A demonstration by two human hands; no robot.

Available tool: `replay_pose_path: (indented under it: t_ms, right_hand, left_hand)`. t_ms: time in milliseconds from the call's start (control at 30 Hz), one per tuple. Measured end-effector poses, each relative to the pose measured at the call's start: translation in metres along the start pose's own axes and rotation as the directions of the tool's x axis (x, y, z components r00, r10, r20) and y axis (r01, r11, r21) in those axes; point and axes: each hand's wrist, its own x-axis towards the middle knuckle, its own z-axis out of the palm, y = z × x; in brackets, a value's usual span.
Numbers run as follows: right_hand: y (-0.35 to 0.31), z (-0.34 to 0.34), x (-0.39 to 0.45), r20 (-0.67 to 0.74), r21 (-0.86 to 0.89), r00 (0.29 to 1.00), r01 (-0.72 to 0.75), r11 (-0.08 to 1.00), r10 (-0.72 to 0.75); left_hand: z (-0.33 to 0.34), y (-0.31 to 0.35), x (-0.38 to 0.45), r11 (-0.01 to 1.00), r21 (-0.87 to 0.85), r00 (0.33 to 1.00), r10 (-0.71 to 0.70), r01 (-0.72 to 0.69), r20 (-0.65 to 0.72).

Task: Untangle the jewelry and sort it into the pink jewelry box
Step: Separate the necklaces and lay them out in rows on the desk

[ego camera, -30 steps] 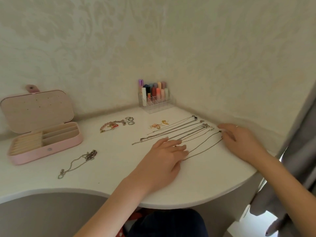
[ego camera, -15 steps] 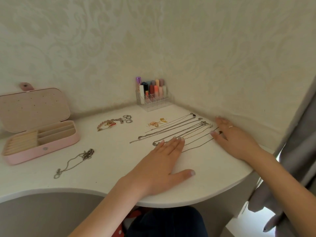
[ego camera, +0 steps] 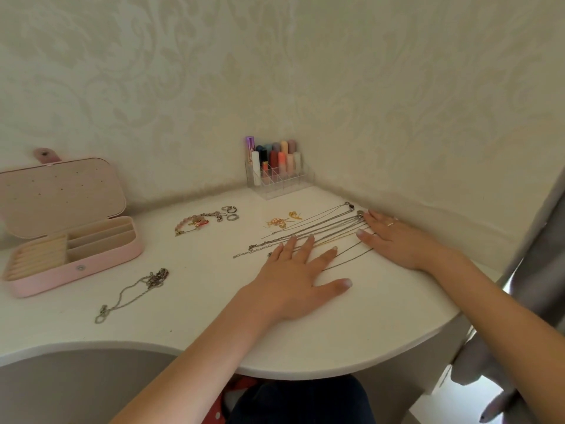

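Near the centre right of the frame, a row of thin necklace chains [ego camera: 321,237] lay stretched side by side on the white worktop [ego camera: 198,316], apparently drawn out straight so that each strand could be told apart from its neighbours. The left hand [ego camera: 301,275] rested flat on the near ends of those chains, palm down, its fingers [ego camera: 307,246] straight and spread with the thumb splayed out toward the lower right, gripping nothing. The right hand [ego camera: 394,240] lay flat at the far ends where the clasps and pendants gathered, fingers extended and relaxed, also holding nothing; it looked as if both hands were pinning the strands taut between them. Both forearms reached in from the bottom of the frame, the right one angled in from the lower right corner. The pink jewelry box [ego camera: 72,240] stood open at the left edge, lid tipped back, its compartments seemingly unfilled. A single tangled chain [ego camera: 134,290] sat apart in front of the box. A beaded bracelet [ego camera: 192,224], a few rings [ego camera: 230,213] and gold earrings [ego camera: 281,221] lay toward the middle, and a clear lipstick organiser [ego camera: 276,171] stood in the corner behind them.
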Motion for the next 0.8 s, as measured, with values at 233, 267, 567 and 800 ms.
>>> replay_pose_path:
  t_ms: [233, 267, 567, 800]
  right_hand:
    - [0.000, 0.001, -0.003, -0.076, -0.021, 0.996, 0.051, 0.999, -0.052]
    - [-0.001, 0.000, -0.004, -0.108, -0.047, 0.992, 0.067, 0.997, -0.072]
    - [-0.112, -0.010, -0.024, -0.319, 0.148, 0.884, 0.403, 0.903, -0.342]
    - [-0.250, -0.004, -0.002, -0.173, 0.311, 0.793, 0.606, 0.732, -0.584]
  left_hand:
    - [0.002, -0.002, -0.002, 0.999, 0.048, 0.999, 0.012, -0.010, -0.048]
    - [0.002, -0.002, -0.004, 0.998, 0.063, 0.996, 0.023, -0.017, -0.085]
    - [-0.020, -0.066, -0.063, 0.988, -0.007, 0.904, -0.146, 0.156, -0.402]
    - [-0.024, -0.147, -0.135, 0.854, -0.239, 0.735, -0.519, 0.462, -0.436]
